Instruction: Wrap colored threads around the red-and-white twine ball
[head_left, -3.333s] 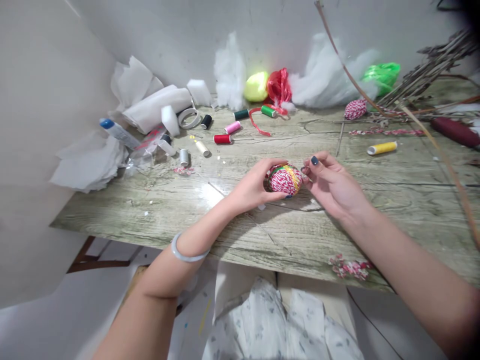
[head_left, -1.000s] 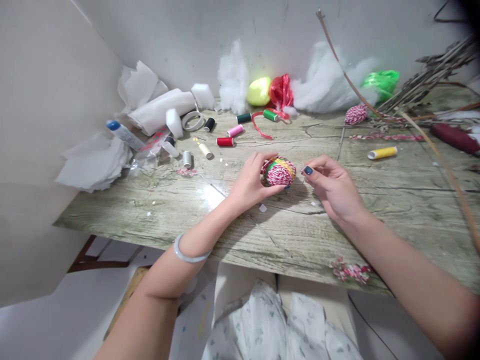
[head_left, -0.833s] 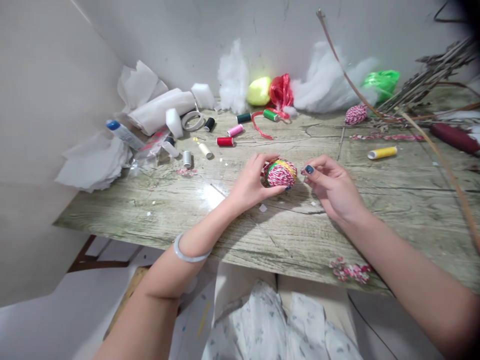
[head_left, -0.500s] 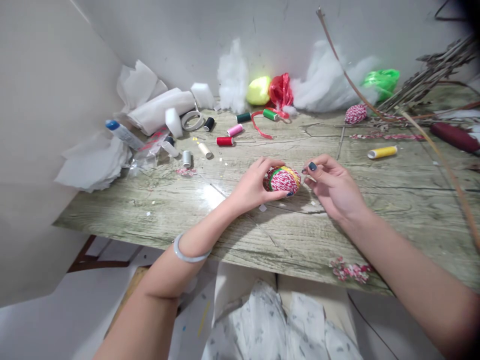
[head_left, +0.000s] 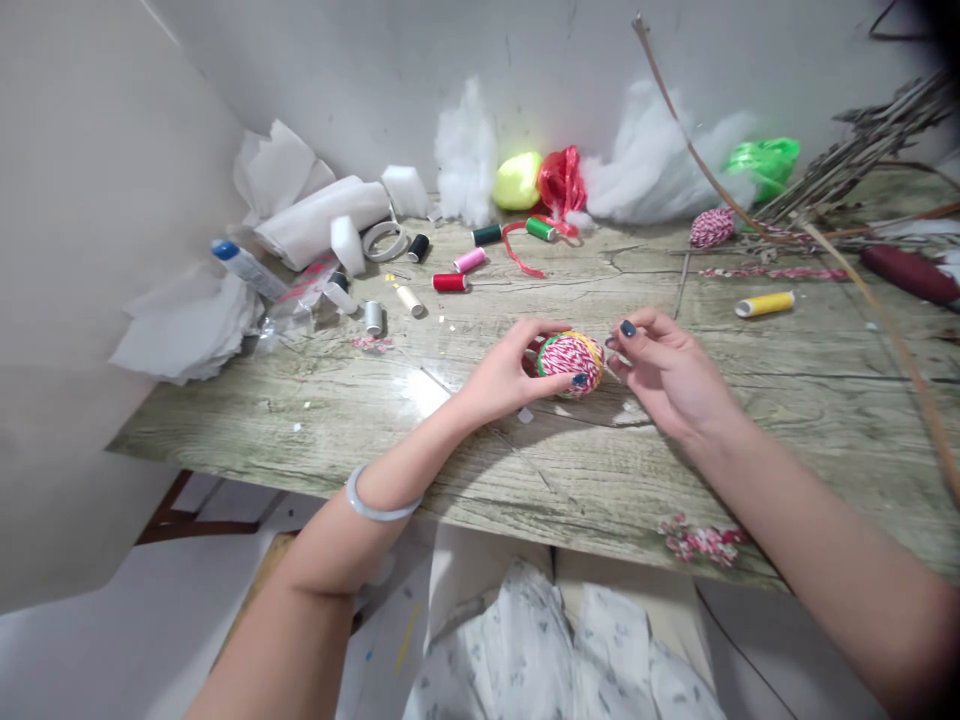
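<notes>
Near the middle of the table, my left hand [head_left: 517, 368] grips a ball of red-and-white twine [head_left: 568, 362] from its left side, with the thumb across the front and the fingers behind. Green and yellow strands show along the ball's edges. Just to the right of the ball, my right hand [head_left: 667, 370] is closed in a pinch, thumb against fingers. Whatever it pinches is too small to make out. A gap of a little width lies between its fingertips and the ball.
Several thread spools, among them a red spool [head_left: 450, 283] and a yellow spool [head_left: 765, 304], lie on the wooden table [head_left: 450, 470]. White stuffing [head_left: 652, 160] and dry branches [head_left: 862, 150] stand at the back. Pink-and-white scraps [head_left: 699, 540] lie by the front edge.
The ball has turned slightly in my left hand and shifted a little to the right. My right hand has barely moved.
</notes>
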